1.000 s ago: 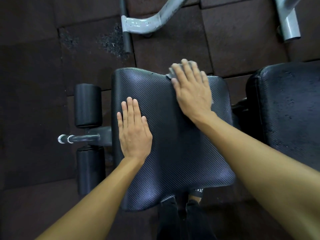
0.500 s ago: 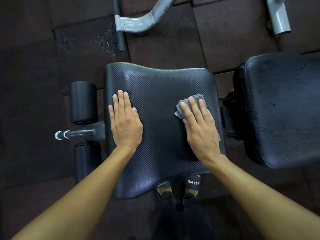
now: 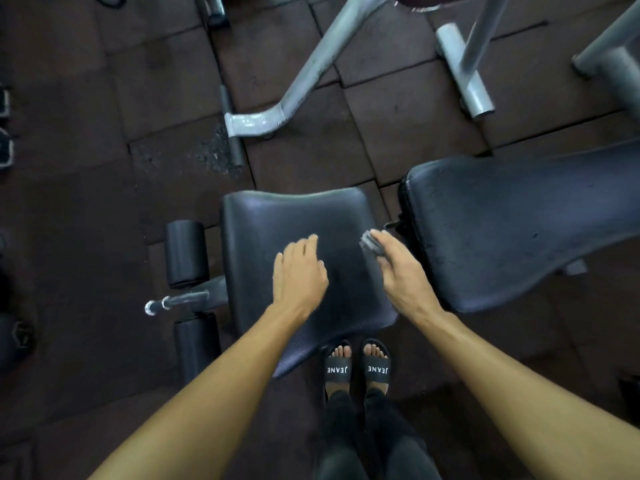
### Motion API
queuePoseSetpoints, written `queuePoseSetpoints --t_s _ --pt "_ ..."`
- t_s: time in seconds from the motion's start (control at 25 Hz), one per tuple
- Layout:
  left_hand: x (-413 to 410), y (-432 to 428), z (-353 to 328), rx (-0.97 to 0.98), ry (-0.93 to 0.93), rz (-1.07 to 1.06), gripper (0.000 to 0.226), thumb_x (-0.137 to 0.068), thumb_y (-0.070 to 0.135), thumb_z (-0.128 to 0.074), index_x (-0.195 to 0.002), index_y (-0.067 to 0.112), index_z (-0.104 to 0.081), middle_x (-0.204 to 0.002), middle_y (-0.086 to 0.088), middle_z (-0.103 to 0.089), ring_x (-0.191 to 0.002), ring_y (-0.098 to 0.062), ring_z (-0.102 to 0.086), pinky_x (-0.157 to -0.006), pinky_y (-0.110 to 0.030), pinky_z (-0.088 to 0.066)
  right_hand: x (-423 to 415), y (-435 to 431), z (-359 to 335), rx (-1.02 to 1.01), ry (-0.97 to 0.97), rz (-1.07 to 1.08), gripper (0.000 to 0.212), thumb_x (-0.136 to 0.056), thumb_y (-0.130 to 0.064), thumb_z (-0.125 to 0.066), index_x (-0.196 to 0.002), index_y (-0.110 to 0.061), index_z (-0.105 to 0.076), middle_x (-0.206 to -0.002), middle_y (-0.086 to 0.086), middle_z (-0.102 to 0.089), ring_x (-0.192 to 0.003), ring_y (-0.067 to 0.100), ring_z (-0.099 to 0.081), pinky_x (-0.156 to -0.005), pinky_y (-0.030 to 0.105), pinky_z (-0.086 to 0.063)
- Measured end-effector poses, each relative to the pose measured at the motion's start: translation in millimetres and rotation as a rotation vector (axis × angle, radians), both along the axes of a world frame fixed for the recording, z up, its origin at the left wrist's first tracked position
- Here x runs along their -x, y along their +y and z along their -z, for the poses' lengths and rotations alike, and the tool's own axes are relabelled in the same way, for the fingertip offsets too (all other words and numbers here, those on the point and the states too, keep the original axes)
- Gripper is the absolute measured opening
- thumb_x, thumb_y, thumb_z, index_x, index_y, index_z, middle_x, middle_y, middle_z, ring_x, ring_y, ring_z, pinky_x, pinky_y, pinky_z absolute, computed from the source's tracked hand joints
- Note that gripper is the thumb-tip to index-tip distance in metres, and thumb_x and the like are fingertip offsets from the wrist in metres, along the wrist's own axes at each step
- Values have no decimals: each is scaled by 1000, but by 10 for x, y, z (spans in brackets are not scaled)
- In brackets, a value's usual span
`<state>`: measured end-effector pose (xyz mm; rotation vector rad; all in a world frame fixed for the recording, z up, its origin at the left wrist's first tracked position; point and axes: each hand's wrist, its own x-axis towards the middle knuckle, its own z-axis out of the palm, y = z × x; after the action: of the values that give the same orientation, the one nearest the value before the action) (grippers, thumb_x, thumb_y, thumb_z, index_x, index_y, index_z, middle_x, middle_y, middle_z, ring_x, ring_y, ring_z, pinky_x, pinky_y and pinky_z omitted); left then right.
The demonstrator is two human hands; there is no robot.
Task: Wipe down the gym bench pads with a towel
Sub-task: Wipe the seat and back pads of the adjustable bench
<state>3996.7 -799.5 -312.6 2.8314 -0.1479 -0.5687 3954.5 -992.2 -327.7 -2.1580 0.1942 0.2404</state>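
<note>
A black textured seat pad point(image 3: 294, 223) lies in the middle of the view, with a longer black back pad point(image 3: 519, 230) to its right. My right hand point(image 3: 398, 271) holds a small grey towel point(image 3: 370, 244) bunched in its fingers, over the seat pad's right edge near the gap between the pads. My left hand point(image 3: 299, 271) hovers over the middle of the seat pad with fingers loosely bent, holding nothing. Both hands are blurred by motion.
Two black foam rollers point(image 3: 185, 254) and a chrome bar end point(image 3: 162, 303) stick out left of the seat pad. Grey steel frame legs point(image 3: 311, 71) stand on dark rubber floor tiles beyond. My feet in black slides point(image 3: 356, 368) stand below the pad.
My head has risen, so the bench looks smaller. My left hand lifted off the seat pad. My right hand gathered the towel and moved to the pad's right edge.
</note>
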Motion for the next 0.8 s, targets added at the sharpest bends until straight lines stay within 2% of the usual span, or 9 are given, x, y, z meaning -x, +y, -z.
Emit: queuePoseSetpoints --t_s 0.16,0.32,0.48,0.64,0.8 --pt "189 -462 -604 -18 63 122 51 -98 28 -44 -147 16 -35 -145 -4 -47 -131 -25 -44 -112 -42 -33 290 -269 -642 13 90 56 51 -98 -4 -48 -145 -24 -45 -151 -6 -44 -139 8 -39 -118 26 -28" --pt "191 -891 -1201 5 23 229 47 -99 26 -42 -145 16 -38 -143 -6 -49 -130 -27 -46 -110 -42 -34 404 -671 -1261 47 65 159 50 -97 -3 -48 -144 -21 -46 -148 -2 -48 -136 13 -43 -114 25 -30" --pt "135 -1383 -1677 29 -13 243 46 -98 24 -41 -143 15 -41 -140 -8 -52 -126 -29 -48 -107 -43 -35 424 -1153 -1729 72 49 209 50 -98 -4 -47 -145 -20 -46 -149 0 -46 -137 15 -42 -111 22 -29" --pt "146 -1948 -1758 44 6 223 46 -97 25 -41 -142 16 -43 -139 -8 -53 -124 -30 -50 -104 -44 -38 401 -1767 -1840 56 58 186 49 -99 -6 -47 -145 -23 -45 -149 -2 -46 -136 13 -43 -108 19 -28" --pt "216 -2614 -1547 62 68 92 47 -98 25 -42 -143 16 -42 -140 -8 -52 -124 -30 -50 -104 -43 -38 305 -2517 -1646 50 109 76 49 -99 -6 -47 -145 -23 -45 -150 -3 -45 -138 14 -41 -115 27 -31"
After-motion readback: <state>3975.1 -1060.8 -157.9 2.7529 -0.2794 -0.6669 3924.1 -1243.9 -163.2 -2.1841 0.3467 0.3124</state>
